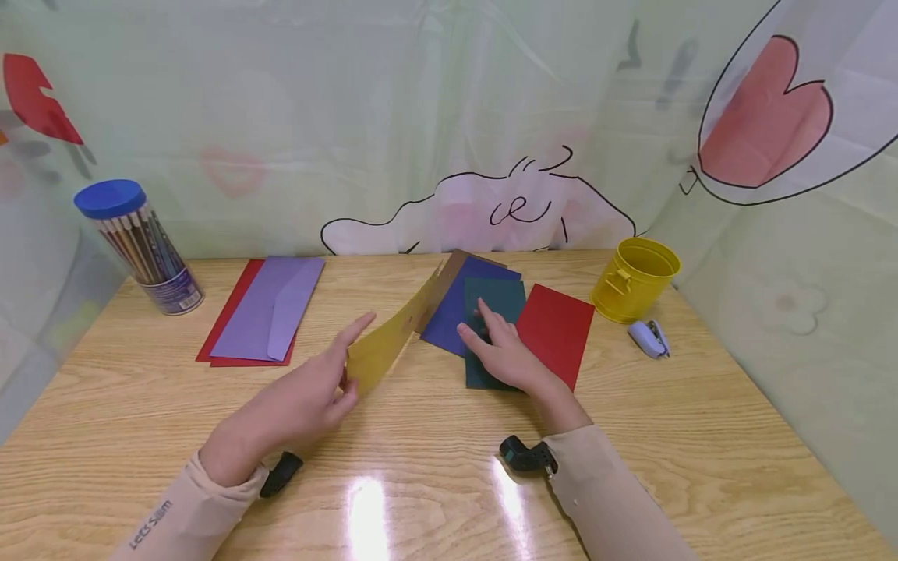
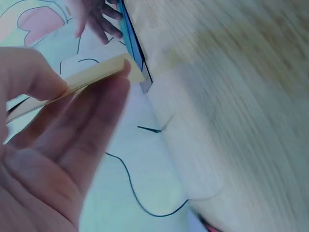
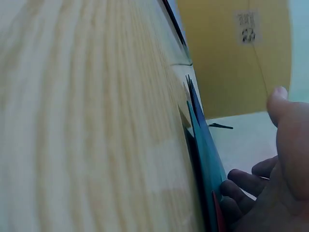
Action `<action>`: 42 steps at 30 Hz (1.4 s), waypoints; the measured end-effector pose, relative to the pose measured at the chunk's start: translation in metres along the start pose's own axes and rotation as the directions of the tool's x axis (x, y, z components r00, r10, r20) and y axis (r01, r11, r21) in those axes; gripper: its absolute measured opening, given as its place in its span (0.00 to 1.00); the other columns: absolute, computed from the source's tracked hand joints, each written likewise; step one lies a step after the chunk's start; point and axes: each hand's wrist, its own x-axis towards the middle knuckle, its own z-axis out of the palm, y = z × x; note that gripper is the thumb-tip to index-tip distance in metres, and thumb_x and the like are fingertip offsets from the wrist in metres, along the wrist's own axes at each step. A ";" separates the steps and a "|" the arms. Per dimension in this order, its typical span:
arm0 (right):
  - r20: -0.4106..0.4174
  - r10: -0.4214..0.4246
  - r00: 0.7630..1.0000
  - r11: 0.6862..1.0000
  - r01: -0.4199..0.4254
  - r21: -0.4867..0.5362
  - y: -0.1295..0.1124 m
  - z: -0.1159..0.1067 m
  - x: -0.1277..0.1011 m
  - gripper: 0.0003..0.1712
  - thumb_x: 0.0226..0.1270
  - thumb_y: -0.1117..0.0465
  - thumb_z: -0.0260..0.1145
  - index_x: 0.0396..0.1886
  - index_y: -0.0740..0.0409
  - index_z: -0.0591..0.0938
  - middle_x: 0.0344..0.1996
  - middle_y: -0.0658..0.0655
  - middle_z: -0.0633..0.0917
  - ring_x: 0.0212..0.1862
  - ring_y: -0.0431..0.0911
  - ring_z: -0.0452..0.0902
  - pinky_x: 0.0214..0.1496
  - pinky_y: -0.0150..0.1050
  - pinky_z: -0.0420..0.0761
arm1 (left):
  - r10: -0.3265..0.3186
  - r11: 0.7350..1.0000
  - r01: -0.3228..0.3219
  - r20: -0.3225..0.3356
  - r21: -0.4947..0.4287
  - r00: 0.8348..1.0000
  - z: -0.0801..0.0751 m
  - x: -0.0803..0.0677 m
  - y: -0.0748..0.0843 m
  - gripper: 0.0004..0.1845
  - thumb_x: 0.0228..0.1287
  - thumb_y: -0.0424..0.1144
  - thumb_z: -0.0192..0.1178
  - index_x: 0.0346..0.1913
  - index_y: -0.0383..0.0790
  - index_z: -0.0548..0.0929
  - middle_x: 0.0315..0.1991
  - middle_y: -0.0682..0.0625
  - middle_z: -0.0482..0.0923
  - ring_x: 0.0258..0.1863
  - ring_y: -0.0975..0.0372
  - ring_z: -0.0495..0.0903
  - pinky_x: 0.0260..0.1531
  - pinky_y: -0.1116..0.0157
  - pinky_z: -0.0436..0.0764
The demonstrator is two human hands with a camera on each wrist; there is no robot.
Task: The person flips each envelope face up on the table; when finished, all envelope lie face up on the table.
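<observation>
While left hand pinches the yellow envelope up off the stack at 12 o'clock, right hand lies flat on the green envelope; weak press could drag the blue envelope w/ it, or pinch could crease it.

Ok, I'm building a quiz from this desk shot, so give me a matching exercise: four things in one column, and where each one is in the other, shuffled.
Things:
1. yellow envelope
2. dark green envelope
3. purple envelope
4. small stapler

Places:
a. lying on a red envelope, at the left
b. lifted off the table, pinched by the left hand
c. beside the yellow tin
d. flat under the right hand

Pairs: 1-b, 2-d, 3-a, 4-c
</observation>
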 end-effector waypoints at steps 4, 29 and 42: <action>0.009 -0.001 1.000 1.000 0.000 0.016 0.001 0.000 0.000 0.52 0.75 0.40 0.56 0.82 0.59 0.41 0.77 0.60 0.58 0.72 0.60 0.55 0.68 0.65 0.61 | -0.007 0.975 -0.016 -0.102 -0.221 0.995 0.000 0.000 -0.001 0.48 0.62 0.22 0.59 0.78 0.50 0.46 0.54 0.36 0.73 0.33 0.62 0.84 0.32 0.67 0.83; -0.137 -0.032 0.990 0.999 0.033 0.003 0.003 0.003 0.002 0.42 0.68 0.55 0.71 0.76 0.60 0.64 0.58 0.63 0.75 0.57 0.56 0.72 0.56 0.52 0.76 | -0.213 0.921 0.176 -0.073 -0.348 0.974 0.005 0.005 -0.021 0.44 0.46 0.31 0.81 0.68 0.41 0.71 0.56 0.39 0.74 0.28 0.60 0.84 0.32 0.64 0.84; -0.069 -0.023 0.997 0.996 0.017 -0.087 0.004 0.003 0.001 0.42 0.65 0.52 0.73 0.76 0.57 0.68 0.60 0.63 0.73 0.59 0.56 0.70 0.58 0.51 0.77 | -0.204 0.949 0.216 0.075 -0.228 0.976 0.011 0.001 -0.027 0.36 0.43 0.38 0.84 0.59 0.42 0.80 0.53 0.46 0.75 0.33 0.60 0.79 0.35 0.65 0.82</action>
